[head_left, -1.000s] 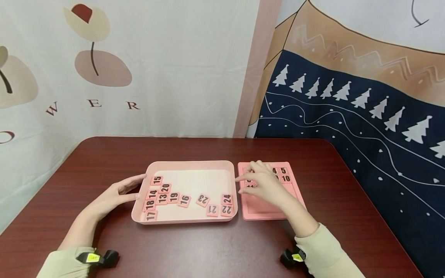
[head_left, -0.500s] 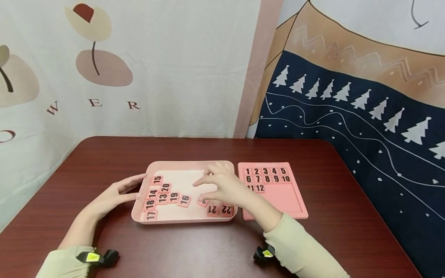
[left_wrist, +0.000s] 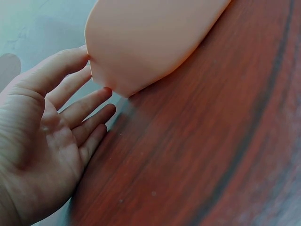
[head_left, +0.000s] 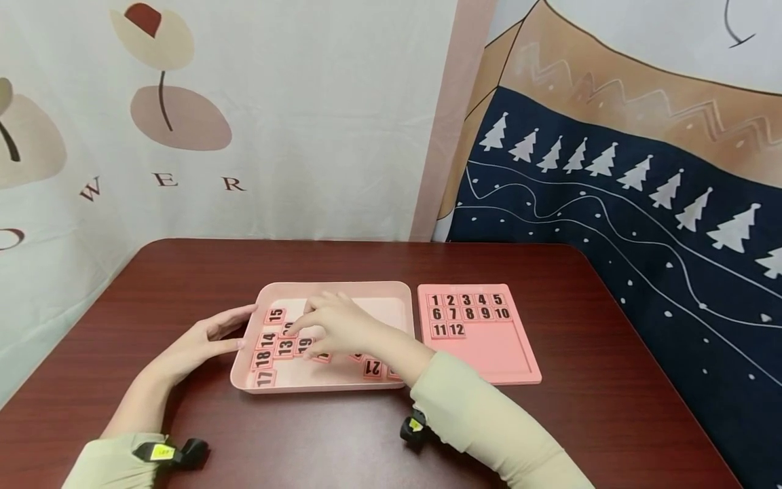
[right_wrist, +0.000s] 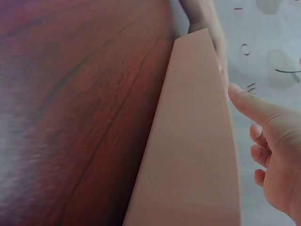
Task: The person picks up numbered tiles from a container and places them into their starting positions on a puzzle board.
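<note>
My left hand (head_left: 189, 353) rests its fingertips against the left side of a pale pink tray (head_left: 379, 307); in the left wrist view the fingers are spread and fairly straight at the tray's corner (left_wrist: 141, 42). Inside the tray lie several pink number tiles (head_left: 284, 348). Over them reaches my right hand (head_left: 342, 326), its thumb and forefinger apart near tiles 19 and 20, nothing visible between them. It partly covers tile 20 and hides most of 16. In the right wrist view the thumb (right_wrist: 249, 104) stands above the tray wall (right_wrist: 188, 141).
Right of the tray lies a pink number board (head_left: 489, 353), with tiles 1 to 12 set in order in its upper rows. Both stand on a dark red wooden table (head_left: 318, 435). Printed cloths (head_left: 342, 136) hang behind it.
My right hand has moved left from the number board, across the tray's right part, to the tiles at the tray's left. Tile 12 shows on the board. The left hand has stayed put.
</note>
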Available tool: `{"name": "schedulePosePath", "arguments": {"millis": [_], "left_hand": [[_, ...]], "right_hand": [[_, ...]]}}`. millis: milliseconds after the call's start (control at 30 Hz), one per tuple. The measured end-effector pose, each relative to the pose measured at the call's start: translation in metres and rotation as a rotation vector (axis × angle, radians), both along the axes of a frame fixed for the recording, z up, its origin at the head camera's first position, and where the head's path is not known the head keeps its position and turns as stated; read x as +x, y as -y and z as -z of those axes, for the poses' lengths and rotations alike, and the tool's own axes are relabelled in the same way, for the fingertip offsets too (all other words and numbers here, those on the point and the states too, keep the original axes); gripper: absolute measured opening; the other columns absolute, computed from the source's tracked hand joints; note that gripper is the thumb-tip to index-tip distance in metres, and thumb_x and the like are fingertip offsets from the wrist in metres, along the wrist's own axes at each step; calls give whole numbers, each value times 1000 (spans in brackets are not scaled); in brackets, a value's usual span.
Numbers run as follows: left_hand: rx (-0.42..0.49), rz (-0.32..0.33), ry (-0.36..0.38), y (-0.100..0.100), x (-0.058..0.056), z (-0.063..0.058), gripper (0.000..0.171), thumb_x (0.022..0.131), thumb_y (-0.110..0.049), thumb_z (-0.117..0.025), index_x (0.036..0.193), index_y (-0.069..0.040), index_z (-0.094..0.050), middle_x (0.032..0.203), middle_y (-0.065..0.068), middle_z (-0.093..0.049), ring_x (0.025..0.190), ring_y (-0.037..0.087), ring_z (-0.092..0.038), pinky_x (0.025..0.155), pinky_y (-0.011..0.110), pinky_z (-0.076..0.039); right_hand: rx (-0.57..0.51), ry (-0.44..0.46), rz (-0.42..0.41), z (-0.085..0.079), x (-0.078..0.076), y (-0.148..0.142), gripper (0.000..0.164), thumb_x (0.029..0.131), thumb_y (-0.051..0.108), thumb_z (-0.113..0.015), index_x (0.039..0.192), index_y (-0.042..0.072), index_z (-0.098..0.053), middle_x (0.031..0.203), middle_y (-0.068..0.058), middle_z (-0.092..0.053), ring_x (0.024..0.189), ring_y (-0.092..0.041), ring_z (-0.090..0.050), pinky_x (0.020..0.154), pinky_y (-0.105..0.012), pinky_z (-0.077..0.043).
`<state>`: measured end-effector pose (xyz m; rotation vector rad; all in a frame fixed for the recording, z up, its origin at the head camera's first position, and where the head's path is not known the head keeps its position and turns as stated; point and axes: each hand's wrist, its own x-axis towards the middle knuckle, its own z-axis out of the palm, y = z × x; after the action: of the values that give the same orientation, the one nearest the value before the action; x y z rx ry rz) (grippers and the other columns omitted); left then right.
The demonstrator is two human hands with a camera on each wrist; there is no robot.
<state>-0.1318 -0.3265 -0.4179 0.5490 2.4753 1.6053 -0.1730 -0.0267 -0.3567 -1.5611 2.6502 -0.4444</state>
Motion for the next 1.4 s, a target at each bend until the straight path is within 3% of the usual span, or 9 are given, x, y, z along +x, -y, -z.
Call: {"name": "schedulePosePath", "arguments": {"millis": [167, 400, 633, 800, 1067, 1400], "left_hand": [[-2, -6, 6, 1, -1, -1, 58, 91, -5, -63, 144, 0, -39, 141, -2, -46, 122, -6, -40, 93, 14, -37], [15, 4, -3, -1, 0, -1, 57, 91, -3, -62, 144, 1, -39, 140, -2, -47, 122, -6, -41, 92, 14, -37], [11, 4, -3, -1, -1, -1, 57, 92, -4, -62, 144, 1, -39, 140, -2, -47, 122, -6, -41, 92, 13, -37], [0, -6, 9, 0, -2, 0, 58, 91, -5, -62, 144, -1, -38, 142, 1, -45, 122, -6, -40, 93, 13, -36], [19, 3, 1, 1, -2, 2, 58, 91, -3, -62, 144, 0, -39, 140, -6, -47, 123, -6, -40, 93, 13, -36], [16, 7, -6, 1, -1, 3, 57, 91, -3, -61, 144, 0, -39, 141, 1, -47, 122, -5, -41, 93, 14, -36]], "right_hand": [[73, 22, 26, 6, -8, 15, 46, 76, 45, -78, 121, 38, -67, 98, 9, -54, 93, -4, -40, 91, -28, -30], [146, 17, 18, 17, -11, 32, 46, 73, 47, -80, 117, 42, -67, 88, 12, -46, 87, -5, -36, 75, -23, -27], [147, 40, 50, 29, -13, 41, 44, 72, 47, -80, 115, 41, -69, 89, 13, -47, 88, -5, -36, 78, -21, -28], [131, 62, 83, 28, -12, 41, 43, 73, 46, -80, 114, 41, -69, 88, 13, -46, 89, -5, -37, 80, -21, -29], [135, 81, 103, 26, -9, 43, 39, 73, 47, -80, 110, 38, -69, 91, 13, -47, 89, -4, -38, 80, -21, -28], [139, 102, 126, 34, -5, 44, 38, 69, 49, -82, 100, 36, -65, 88, 13, -44, 85, -4, -36, 75, -20, -27]]}}
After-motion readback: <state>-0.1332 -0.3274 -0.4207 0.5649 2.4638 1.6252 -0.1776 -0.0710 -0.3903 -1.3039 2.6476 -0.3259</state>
